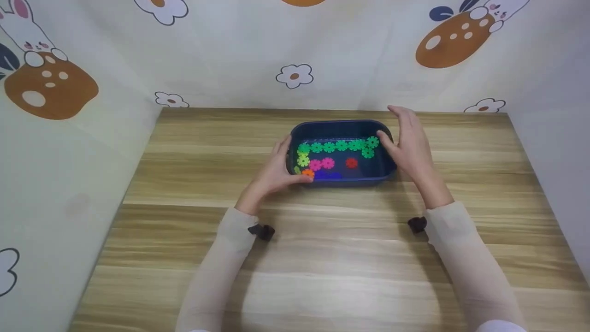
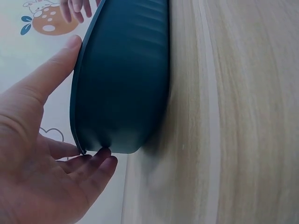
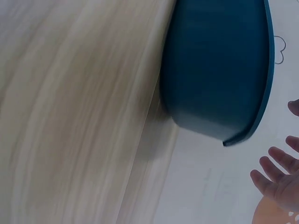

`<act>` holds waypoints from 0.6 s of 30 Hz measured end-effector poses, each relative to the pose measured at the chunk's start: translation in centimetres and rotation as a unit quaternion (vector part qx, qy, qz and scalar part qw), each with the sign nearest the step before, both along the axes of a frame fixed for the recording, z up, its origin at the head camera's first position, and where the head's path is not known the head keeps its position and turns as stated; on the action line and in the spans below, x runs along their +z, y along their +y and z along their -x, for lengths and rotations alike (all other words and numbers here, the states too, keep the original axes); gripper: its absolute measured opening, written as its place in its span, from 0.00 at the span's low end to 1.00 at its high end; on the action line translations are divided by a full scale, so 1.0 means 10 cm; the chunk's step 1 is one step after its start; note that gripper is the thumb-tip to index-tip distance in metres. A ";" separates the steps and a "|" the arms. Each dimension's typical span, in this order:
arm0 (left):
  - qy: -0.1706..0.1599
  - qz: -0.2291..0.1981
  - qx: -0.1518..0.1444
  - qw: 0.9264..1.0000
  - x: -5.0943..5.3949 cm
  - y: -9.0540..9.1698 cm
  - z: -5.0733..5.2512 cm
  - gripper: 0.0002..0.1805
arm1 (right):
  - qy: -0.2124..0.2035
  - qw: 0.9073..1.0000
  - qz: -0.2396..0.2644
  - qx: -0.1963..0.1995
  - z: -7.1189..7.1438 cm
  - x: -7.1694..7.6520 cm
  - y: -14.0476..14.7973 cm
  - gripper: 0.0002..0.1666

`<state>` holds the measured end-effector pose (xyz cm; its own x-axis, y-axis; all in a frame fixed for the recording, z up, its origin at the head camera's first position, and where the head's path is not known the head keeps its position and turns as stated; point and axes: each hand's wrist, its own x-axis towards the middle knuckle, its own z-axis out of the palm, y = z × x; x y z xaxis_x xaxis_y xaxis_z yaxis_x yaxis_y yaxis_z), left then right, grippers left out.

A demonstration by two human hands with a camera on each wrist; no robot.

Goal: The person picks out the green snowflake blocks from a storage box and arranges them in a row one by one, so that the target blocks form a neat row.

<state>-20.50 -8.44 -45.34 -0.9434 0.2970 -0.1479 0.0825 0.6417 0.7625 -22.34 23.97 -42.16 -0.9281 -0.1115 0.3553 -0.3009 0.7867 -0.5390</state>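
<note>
A dark blue plastic basin [image 1: 341,181] with rounded corners sits on the wooden table. Flower-shaped plastic pieces lie inside it: a row of green ones [image 1: 341,145], yellow-green [image 1: 303,160], pink [image 1: 327,163], orange [image 1: 308,174], red [image 1: 351,163] and blue [image 1: 329,175]. My left hand [image 1: 276,170] grips its left end, thumb along the near rim. In the left wrist view the fingertips [image 2: 108,163] bear on the basin's outer wall [image 2: 124,84]. My right hand [image 1: 412,147] is spread beside the right end; the right wrist view shows its fingers apart from the wall [image 3: 215,70].
The wooden table [image 1: 341,258] reaches from the near side to a patterned cloth backdrop [image 1: 350,50] close behind the basin. Side walls stand left and right. A small black clip [image 1: 262,231] is on the left sleeve and another [image 1: 417,224] on the right.
</note>
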 end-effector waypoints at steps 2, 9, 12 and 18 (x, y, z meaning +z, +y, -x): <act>-0.001 -0.001 -0.001 1.000 0.00 0.00 0.00 0.69 | -0.005 1.000 0.000 0.006 0.00 0.01 -0.06 0.35; -0.012 -0.014 -0.003 1.000 -0.01 0.00 0.03 0.68 | -0.012 1.000 -0.006 0.026 0.03 -0.01 -0.27 0.34; -0.015 -0.016 -0.004 1.000 -0.02 0.01 0.03 0.68 | -0.013 0.999 -0.007 0.034 0.03 -0.03 -0.37 0.34; -0.018 -0.030 -0.006 0.999 -0.01 0.01 0.04 0.67 | -0.026 0.999 -0.006 0.043 0.04 -0.05 -0.55 0.34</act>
